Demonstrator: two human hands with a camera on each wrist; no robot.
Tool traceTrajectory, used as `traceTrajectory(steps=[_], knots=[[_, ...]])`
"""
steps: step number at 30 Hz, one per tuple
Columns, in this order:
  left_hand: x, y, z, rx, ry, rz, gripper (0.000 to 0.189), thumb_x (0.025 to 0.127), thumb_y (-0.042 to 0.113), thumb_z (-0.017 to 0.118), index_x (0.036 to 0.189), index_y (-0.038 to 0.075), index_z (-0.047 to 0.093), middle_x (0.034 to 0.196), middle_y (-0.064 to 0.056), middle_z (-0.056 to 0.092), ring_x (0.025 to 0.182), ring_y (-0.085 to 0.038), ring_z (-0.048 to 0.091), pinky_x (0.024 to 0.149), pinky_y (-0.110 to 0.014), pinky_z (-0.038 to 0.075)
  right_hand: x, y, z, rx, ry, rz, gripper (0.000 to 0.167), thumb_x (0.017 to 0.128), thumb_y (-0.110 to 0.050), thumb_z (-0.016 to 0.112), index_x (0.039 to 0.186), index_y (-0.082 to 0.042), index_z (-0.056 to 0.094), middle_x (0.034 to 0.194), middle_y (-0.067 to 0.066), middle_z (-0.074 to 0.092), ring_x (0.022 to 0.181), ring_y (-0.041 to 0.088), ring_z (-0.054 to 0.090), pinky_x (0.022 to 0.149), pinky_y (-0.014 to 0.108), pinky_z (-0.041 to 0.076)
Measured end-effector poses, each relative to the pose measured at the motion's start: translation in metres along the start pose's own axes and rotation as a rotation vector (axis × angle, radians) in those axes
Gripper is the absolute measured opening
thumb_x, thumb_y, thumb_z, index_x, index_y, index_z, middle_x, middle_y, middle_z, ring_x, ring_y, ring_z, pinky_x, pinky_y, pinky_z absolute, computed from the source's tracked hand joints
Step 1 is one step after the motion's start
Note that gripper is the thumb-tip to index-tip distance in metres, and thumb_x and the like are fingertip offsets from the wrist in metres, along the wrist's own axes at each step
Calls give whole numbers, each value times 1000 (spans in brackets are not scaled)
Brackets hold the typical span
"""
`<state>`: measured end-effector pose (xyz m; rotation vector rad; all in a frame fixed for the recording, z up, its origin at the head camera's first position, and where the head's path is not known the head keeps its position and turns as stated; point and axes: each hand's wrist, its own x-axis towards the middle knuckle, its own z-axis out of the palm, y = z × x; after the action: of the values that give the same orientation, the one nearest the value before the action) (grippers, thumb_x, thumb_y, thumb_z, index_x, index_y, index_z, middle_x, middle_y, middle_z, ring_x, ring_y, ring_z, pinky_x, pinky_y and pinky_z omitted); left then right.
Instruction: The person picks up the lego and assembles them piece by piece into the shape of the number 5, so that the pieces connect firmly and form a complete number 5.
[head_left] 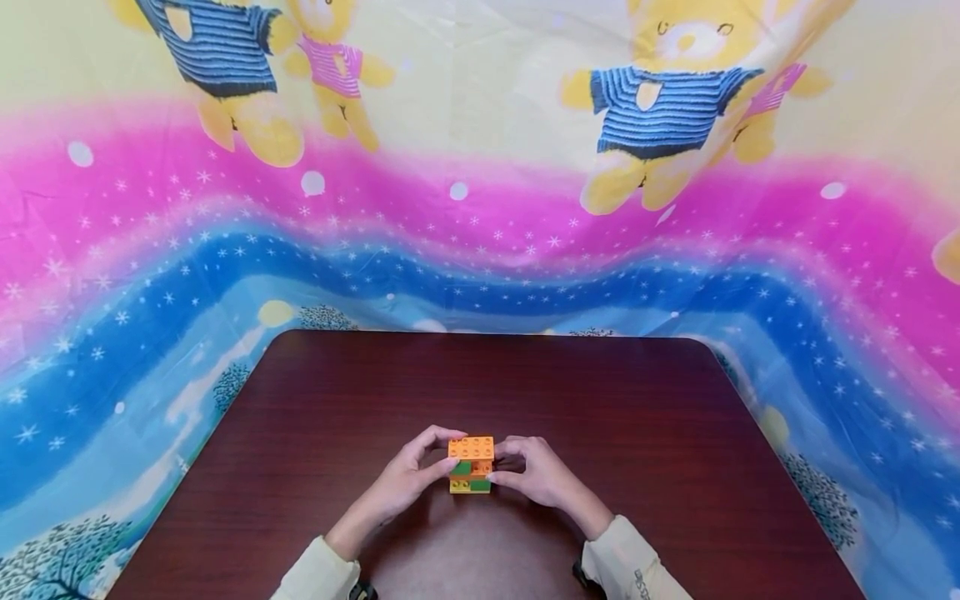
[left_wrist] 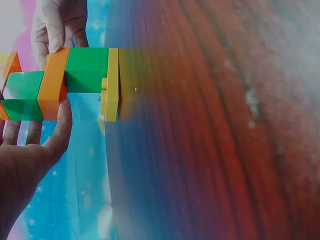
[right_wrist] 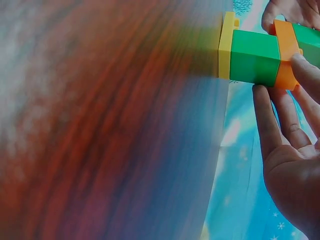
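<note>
A small stack of building bricks (head_left: 471,450) stands upright on the table. From bottom to top it has a yellow plate (left_wrist: 113,85), a green brick (right_wrist: 254,57) on the right, an orange plate (left_wrist: 54,85), a green brick (left_wrist: 24,95) on the left and a studded orange plate (head_left: 471,447) on top. My left hand (head_left: 408,471) grips the stack from the left, its thumb on the near side. From the right, my right hand (head_left: 540,472) holds it lower down, with its thumb against the middle orange plate. Some far-side fingertips are hidden behind the bricks.
The dark brown wooden table (head_left: 337,392) has rounded far corners and a glossy surface. Beyond its far edge hangs a patterned cloth (head_left: 480,233) with teddy bears and snowflakes, which also runs along both sides.
</note>
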<state>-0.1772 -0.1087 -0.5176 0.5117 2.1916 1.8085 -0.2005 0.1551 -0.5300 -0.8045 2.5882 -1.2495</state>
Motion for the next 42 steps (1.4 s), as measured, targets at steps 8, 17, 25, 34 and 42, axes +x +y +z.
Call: traceTrajectory(steps=[8,17,25,34,42], knots=[[-2,0,0,26,20,43,36,103,25,67,137,17,61,136,-7,62,126,-26,57,103,-33,48,0,-1,1,4,-4,4,27,92,-28,81,116,-17,78,105,-9,73,100,11,72,90,31,59],[-3,-2,3,-5,44,62,35,102,21,67,135,13,61,136,-12,62,126,-32,57,100,-29,50,0,-3,1,-8,-13,23,28,92,-30,80,117,-17,77,105,-10,73,99,8,71,90,30,58],[-4,-1,7,-63,62,76,36,101,17,67,135,8,61,134,-19,60,123,-41,58,93,-24,53,1,-3,2,1,-6,5,26,92,-27,81,115,-15,78,104,-8,73,98,8,71,89,27,58],[-4,2,7,-38,85,60,34,100,17,68,132,9,62,132,-16,62,121,-32,59,96,-26,51,1,-3,2,5,-10,10,28,92,-28,81,117,-16,78,105,-8,73,98,6,71,89,27,58],[-3,2,5,-29,77,47,34,100,18,68,132,10,62,133,-13,62,123,-29,57,101,-33,49,1,-4,1,-7,-16,29,29,91,-29,81,117,-17,78,105,-9,73,98,6,71,90,31,59]])
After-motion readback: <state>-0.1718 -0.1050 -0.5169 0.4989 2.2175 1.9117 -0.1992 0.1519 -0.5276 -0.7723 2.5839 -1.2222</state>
